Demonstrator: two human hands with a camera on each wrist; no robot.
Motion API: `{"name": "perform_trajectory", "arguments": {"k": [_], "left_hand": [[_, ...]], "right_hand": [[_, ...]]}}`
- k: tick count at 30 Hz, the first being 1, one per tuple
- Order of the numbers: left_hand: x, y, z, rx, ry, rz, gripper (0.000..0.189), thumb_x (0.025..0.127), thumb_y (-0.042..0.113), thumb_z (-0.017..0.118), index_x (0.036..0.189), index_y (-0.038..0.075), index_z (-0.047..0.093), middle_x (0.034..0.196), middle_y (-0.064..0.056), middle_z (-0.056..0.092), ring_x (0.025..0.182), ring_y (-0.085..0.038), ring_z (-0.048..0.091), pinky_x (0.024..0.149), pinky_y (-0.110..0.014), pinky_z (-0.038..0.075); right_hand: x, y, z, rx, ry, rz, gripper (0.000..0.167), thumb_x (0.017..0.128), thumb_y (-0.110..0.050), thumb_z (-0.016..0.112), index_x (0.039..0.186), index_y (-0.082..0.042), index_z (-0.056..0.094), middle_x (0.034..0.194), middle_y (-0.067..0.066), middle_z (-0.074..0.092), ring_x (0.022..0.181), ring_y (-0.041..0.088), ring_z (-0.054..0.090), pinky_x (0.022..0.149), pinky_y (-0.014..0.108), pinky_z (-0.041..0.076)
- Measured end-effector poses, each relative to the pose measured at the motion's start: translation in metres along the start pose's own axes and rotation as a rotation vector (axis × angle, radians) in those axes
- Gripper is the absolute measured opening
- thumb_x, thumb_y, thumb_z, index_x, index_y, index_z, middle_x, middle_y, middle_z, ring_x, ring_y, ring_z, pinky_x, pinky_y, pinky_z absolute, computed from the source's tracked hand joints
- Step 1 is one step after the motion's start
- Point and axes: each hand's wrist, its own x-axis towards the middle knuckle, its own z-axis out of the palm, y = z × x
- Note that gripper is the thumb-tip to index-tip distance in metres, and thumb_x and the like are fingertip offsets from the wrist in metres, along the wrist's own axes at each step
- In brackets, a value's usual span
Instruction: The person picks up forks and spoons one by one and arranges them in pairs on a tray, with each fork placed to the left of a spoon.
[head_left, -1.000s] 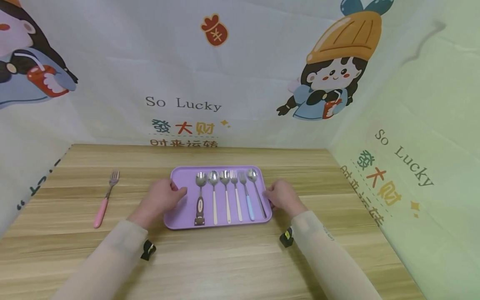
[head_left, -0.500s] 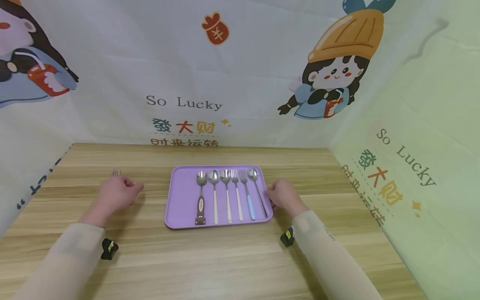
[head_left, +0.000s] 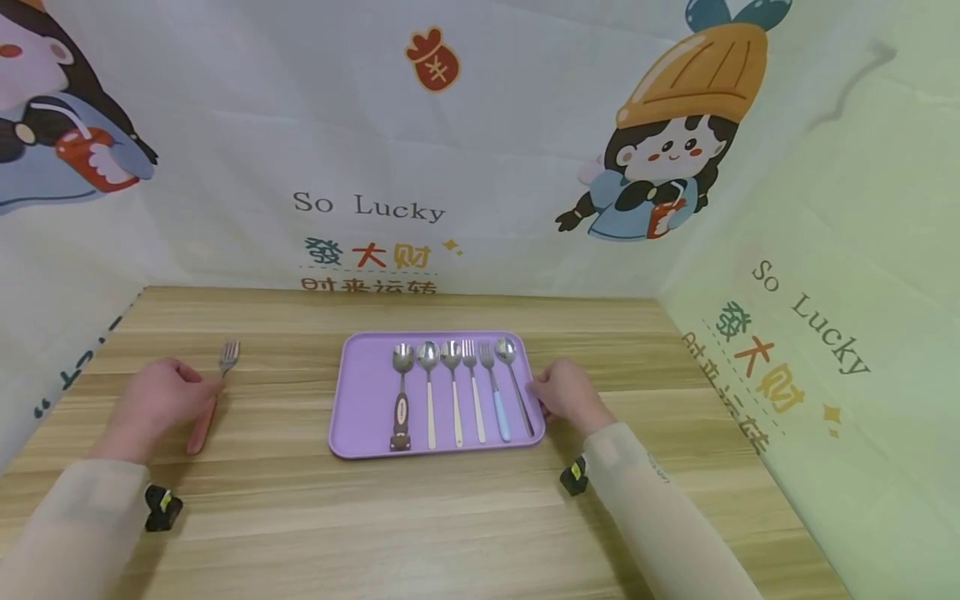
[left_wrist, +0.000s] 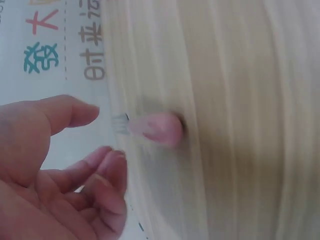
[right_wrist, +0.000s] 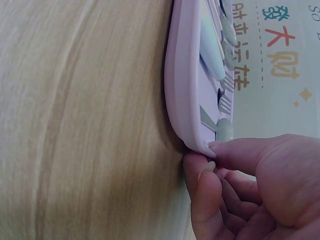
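On the left of the table lies a fork with a pink handle. My left hand hovers just beside it, covering part of the handle in the head view. The left wrist view shows that hand's thumb and curved fingers apart, holding nothing, with the fork beyond them. My right hand pinches the right rim of a purple tray between thumb and forefinger. Several spoons and forks lie side by side in the tray, among them a spoon with a brown bear handle and a blue-handled fork.
The wooden table meets a printed cloth backdrop behind and at both sides. A small black device sits at the left wrist, and another black device at the right wrist.
My left hand has left the tray's left side and swung leftward across the table, passing over the fork to its handle. The right hand keeps its grip on the tray rim.
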Motion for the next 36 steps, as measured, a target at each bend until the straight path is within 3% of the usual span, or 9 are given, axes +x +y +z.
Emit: {"name": "perform_trajectory", "arguments": {"k": [2, 4, 8, 14, 18, 36], "left_hand": [[-0.001, -0.004, -0.001, 0.022, -0.016, -0.019, 0.057, 0.110, 0.043, 0.051, 0.069, 0.007, 0.071, 0.085, -0.012, 0.071, 0.092, -0.036, 0.061, 0.075, -0.040, 0.044], [-0.002, -0.006, 0.000, 0.030, -0.050, -0.023, 0.061, 0.109, 0.044, 0.052, 0.060, 0.013, 0.069, 0.079, -0.006, 0.066, 0.080, -0.029, 0.055, 0.070, -0.036, 0.039], [-0.003, -0.009, 0.003, 0.032, -0.113, -0.019, 0.058, 0.108, 0.042, 0.056, 0.059, 0.013, 0.070, 0.061, 0.005, 0.054, 0.068, -0.021, 0.047, 0.066, -0.035, 0.034], [-0.002, -0.010, 0.004, 0.013, -0.157, -0.018, 0.053, 0.107, 0.034, 0.056, 0.060, 0.012, 0.070, 0.061, 0.004, 0.058, 0.068, -0.020, 0.049, 0.068, -0.036, 0.035], [-0.001, -0.010, 0.004, 0.005, -0.161, -0.038, 0.055, 0.108, 0.032, 0.054, 0.060, 0.011, 0.070, 0.060, 0.003, 0.055, 0.066, -0.020, 0.048, 0.066, -0.036, 0.035], [0.000, -0.013, 0.006, 0.049, -0.124, -0.019, 0.056, 0.104, 0.036, 0.052, 0.055, 0.014, 0.068, 0.055, 0.005, 0.054, 0.061, -0.019, 0.046, 0.062, -0.036, 0.034]], "right_hand": [[-0.001, 0.000, 0.000, 0.002, -0.002, 0.001, 0.022, 0.107, -0.018, 0.069, 0.099, 0.000, 0.079, 0.083, 0.010, 0.077, 0.068, 0.018, 0.071, 0.063, 0.028, 0.060], [-0.001, 0.000, 0.000, 0.002, -0.002, 0.002, 0.022, 0.107, -0.018, 0.069, 0.099, 0.000, 0.079, 0.083, 0.010, 0.077, 0.068, 0.018, 0.071, 0.063, 0.027, 0.060], [-0.002, 0.000, 0.000, 0.000, 0.000, 0.004, 0.023, 0.107, -0.019, 0.069, 0.095, -0.001, 0.078, 0.081, 0.010, 0.077, 0.067, 0.017, 0.070, 0.062, 0.027, 0.059], [-0.003, 0.000, 0.000, -0.006, 0.000, -0.001, 0.023, 0.107, -0.018, 0.069, 0.092, -0.002, 0.078, 0.080, 0.009, 0.077, 0.066, 0.017, 0.070, 0.060, 0.026, 0.058], [-0.002, 0.000, 0.000, 0.000, -0.003, -0.005, 0.024, 0.107, -0.017, 0.069, 0.091, -0.001, 0.077, 0.080, 0.010, 0.077, 0.067, 0.018, 0.071, 0.061, 0.026, 0.059], [-0.002, -0.001, -0.001, -0.006, 0.005, 0.002, 0.028, 0.107, -0.018, 0.069, 0.083, -0.004, 0.074, 0.077, 0.008, 0.075, 0.065, 0.017, 0.068, 0.059, 0.026, 0.057]]}}
